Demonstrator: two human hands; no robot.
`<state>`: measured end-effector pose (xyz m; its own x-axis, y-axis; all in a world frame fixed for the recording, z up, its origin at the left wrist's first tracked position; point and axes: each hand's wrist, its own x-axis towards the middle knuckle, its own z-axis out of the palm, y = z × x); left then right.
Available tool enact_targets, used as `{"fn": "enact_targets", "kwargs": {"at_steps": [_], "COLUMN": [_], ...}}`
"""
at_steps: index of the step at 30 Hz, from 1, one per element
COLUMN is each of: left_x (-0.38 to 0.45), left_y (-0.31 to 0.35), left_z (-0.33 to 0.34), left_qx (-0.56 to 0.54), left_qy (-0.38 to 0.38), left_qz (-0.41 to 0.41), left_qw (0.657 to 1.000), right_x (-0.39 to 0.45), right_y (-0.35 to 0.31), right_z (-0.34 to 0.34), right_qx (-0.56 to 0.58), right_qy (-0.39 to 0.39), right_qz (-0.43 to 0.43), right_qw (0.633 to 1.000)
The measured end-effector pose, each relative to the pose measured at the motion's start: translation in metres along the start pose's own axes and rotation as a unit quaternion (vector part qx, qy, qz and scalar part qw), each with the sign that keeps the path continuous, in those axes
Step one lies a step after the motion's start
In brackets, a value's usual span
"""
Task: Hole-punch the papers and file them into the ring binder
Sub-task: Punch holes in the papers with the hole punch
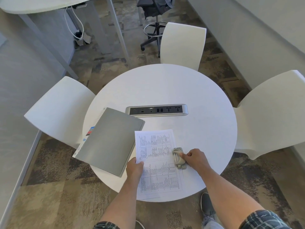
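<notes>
Printed papers point(156, 161) lie on the round white table point(189, 90), near its front edge. My left hand point(134, 167) pinches their left edge. A grey hole punch point(178, 157) sits over the papers' right edge, and my right hand point(193, 158) grips it from the right, thumb on its lever. A closed grey ring binder point(109, 139) lies to the left of the papers, overhanging the table edge, with a sheet sticking out beneath it.
A silver power and socket strip point(156, 110) is set into the table's middle. Three white chairs point(61, 109) point(182, 45) point(270, 111) ring the table. My shoe point(206, 205) stands on the carpet below the front edge.
</notes>
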<state>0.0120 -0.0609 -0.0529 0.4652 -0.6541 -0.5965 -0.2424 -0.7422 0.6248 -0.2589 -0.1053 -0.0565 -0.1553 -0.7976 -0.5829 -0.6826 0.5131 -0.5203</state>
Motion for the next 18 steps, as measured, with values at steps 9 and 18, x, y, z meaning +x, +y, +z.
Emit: {"fn": "enact_targets", "kwargs": {"at_steps": [9,18], "left_x": [0.004,0.009], "left_y": [-0.003,-0.008], "left_z": [-0.001,-0.004], "left_qx": [0.005,0.007], "left_qy": [-0.002,-0.023], "left_qz": [-0.006,-0.012], "left_qw": [1.0,1.0], "right_x": [-0.002,0.005], "right_y": [-0.016,-0.028], "right_z": [-0.025,-0.031], "right_qx": [-0.188,-0.296], "right_qy": [-0.06,-0.075], "right_qz": [0.003,-0.001], "right_qw": [0.98,0.952]}}
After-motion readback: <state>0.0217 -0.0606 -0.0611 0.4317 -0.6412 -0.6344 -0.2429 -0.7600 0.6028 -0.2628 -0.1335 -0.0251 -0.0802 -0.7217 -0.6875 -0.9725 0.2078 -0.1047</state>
